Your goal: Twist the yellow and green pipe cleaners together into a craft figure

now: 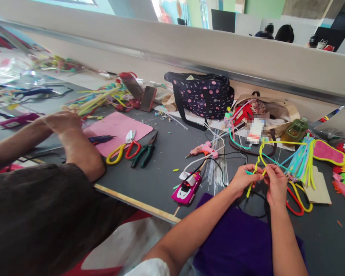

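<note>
My left hand [245, 179] pinches a yellow pipe cleaner [259, 155] that is twisted into a loop, with its coiled end hanging below the fingers. A short teal piece pokes out by the left thumb. Close beside it, my right hand [276, 182] has its fingertips pressed on another part of the same yellow pipe cleaner. One yellow strand runs from the loop to the right, towards a bundle of teal, blue and yellow pipe cleaners [304, 157]. Below that bundle lie scissors [297, 201] with red and yellow handles, near my right hand.
A purple power strip [186, 188] and a pink glue gun [204, 149] lie left of my hands, among cables. Further left are pliers [145, 151], more scissors [125, 149] and a co-worker's arm [74, 145]. A dark patterned bag [202, 96] stands against the partition.
</note>
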A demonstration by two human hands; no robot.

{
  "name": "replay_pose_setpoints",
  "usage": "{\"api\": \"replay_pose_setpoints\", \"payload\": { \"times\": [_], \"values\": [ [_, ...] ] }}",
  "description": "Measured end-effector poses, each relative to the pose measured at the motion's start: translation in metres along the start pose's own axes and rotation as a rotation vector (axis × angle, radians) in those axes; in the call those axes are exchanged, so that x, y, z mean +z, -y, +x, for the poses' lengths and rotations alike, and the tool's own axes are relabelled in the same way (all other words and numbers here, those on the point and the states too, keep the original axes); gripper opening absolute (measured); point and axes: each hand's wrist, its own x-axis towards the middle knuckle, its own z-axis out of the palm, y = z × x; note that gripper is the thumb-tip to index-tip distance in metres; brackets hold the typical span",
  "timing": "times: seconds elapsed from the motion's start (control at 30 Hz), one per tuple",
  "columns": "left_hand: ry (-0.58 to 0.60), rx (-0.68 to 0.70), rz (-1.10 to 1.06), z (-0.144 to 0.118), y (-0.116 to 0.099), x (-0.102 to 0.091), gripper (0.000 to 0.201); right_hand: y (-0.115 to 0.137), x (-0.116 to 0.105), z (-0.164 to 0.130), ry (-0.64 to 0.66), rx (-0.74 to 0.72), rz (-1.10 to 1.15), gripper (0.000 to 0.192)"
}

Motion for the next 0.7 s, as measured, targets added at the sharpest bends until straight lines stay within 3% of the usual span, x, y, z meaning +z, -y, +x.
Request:
{"api": "replay_pose_setpoints", "payload": {
  "times": [0.13,0.37,0.7],
  "values": [
    [0.039,0.023,0.045,-0.001,0.0003,0.0008,0.037,-0.0012,-0.0013,0.0014,-0.025,-0.023,0.002,0.027],
    [-0.041,0.066,0.09,-0.0003,0.0059,0.001,0.029,-0.0009,0.0007,-0.0003,-0.028,-0.041,0.002,0.025],
    [-0.015,-0.016,-0.039,0.0011,0.006,-0.0001,0.029,-0.0021,0.001,-0.0016,-0.023,-0.056,-0.012,0.024]
  ]
}}
